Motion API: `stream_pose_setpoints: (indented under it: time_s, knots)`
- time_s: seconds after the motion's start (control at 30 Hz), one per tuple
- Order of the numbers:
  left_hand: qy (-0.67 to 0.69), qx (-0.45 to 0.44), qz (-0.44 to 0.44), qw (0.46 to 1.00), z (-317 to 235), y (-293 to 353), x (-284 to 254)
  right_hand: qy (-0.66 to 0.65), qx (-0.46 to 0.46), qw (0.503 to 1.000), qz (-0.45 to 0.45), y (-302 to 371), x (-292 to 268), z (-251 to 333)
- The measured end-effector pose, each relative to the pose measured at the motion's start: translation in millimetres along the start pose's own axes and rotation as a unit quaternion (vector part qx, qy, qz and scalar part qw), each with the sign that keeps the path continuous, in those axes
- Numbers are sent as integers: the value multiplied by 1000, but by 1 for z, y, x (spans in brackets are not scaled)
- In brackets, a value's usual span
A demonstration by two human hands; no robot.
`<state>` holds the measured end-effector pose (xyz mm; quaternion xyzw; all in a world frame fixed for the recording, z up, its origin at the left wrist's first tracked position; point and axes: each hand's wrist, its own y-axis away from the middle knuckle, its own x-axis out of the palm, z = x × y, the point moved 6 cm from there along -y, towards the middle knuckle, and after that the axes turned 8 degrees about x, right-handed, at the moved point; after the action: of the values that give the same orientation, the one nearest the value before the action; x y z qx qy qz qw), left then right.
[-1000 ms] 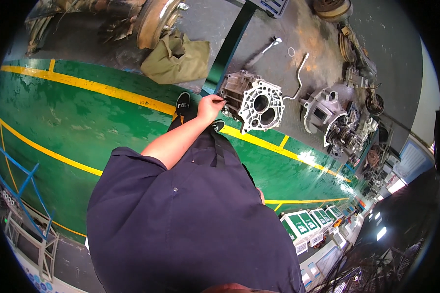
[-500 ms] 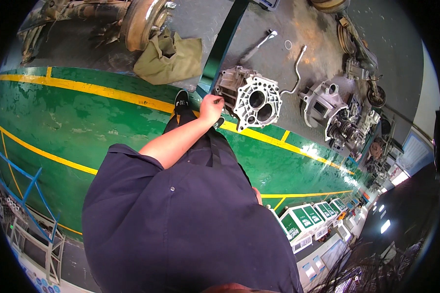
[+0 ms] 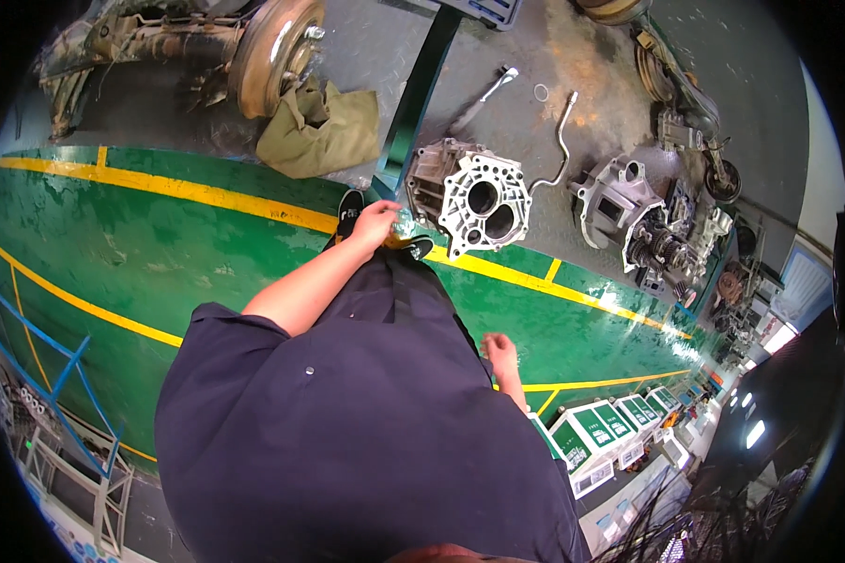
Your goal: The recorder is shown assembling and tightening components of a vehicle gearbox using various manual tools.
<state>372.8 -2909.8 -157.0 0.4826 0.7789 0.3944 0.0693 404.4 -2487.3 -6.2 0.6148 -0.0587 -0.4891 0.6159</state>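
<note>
In the head view, the left hand (image 3: 374,225) hangs beside the casing (image 3: 458,192), near its left side and apart from it. Its fingers are bent; I cannot tell whether they close on anything. The right hand (image 3: 500,355) is low by the person's side, fingers curled, and whether it grips something cannot be told either. The casing stands at the near edge of the dark surface (image 3: 512,131), its holed face toward the right. Working well here, I judge, means keeping fingertips off the hard rims, using 2 hands for any lifting (it looks heavy), and keeping feet out from under it.

Counted: 2 casings, with the second casing (image 3: 629,202) farther right; 1 gear set (image 3: 668,249) beside that; 1 wrench (image 3: 496,85); 1 bent bar (image 3: 560,131); 1 ring (image 3: 535,93); 1 bag (image 3: 333,141); at least 4 cabinets (image 3: 582,436).
</note>
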Motion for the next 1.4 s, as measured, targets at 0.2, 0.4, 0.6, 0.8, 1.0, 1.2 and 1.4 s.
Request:
stream_pose_setpoints:
  time_s: [0.2, 0.4, 0.6, 0.8, 1.0, 1.2, 1.4]
  knots:
    - [-81, 68, 13, 994, -58, 24, 4, 18, -244, 958, -148, 16, -26, 206]
    - [-306, 244, -5, 920, -169, 51, 85, 71, -356, 918, -162, -13, -13, 330]
    - [-479, 250, -123, 833, -168, 37, 119, 295, -281, 885, -224, -20, 2, 382]
    - [-469, 235, -241, 816, -157, 29, 125, 331, -336, 872, -131, -38, 11, 390]
    - [-451, 252, -271, 812, -159, 43, 152, 247, -389, 885, -71, -56, -12, 397]
    - [-390, 193, -234, 870, -211, 30, 197, 251, -432, 862, -83, -55, -76, 459]
    - [-216, 303, -177, 911, -295, 21, 219, 310, -392, 861, -96, -114, -143, 553]
